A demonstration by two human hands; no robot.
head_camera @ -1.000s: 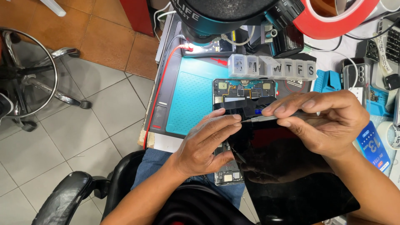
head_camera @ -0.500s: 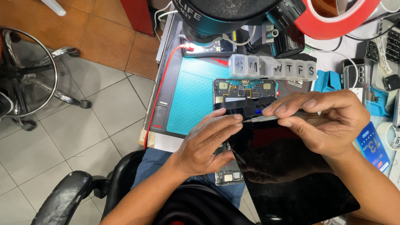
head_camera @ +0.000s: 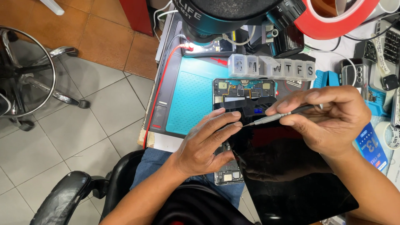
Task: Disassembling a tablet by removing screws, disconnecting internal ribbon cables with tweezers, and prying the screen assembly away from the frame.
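Note:
An opened tablet body (head_camera: 243, 92) with exposed circuit boards lies on a teal work mat (head_camera: 193, 102). Its black glass screen (head_camera: 291, 175) is lifted and tilted toward me at the right. My left hand (head_camera: 206, 143) holds the screen's left edge, fingertips at its top corner. My right hand (head_camera: 327, 118) grips a thin grey screwdriver (head_camera: 277, 117), its tip pointing left at the seam next to my left fingertips.
A clear pill-style parts box (head_camera: 271, 66) sits behind the tablet. A microscope head (head_camera: 233, 16) and a red tape roll (head_camera: 333, 21) hang above. Tools and phone parts crowd the right side (head_camera: 354, 75). A metal stool (head_camera: 29, 79) stands on the tiled floor, left.
Both hands stay almost still. The screwdriver tip sits at the same spot on the screen's edge.

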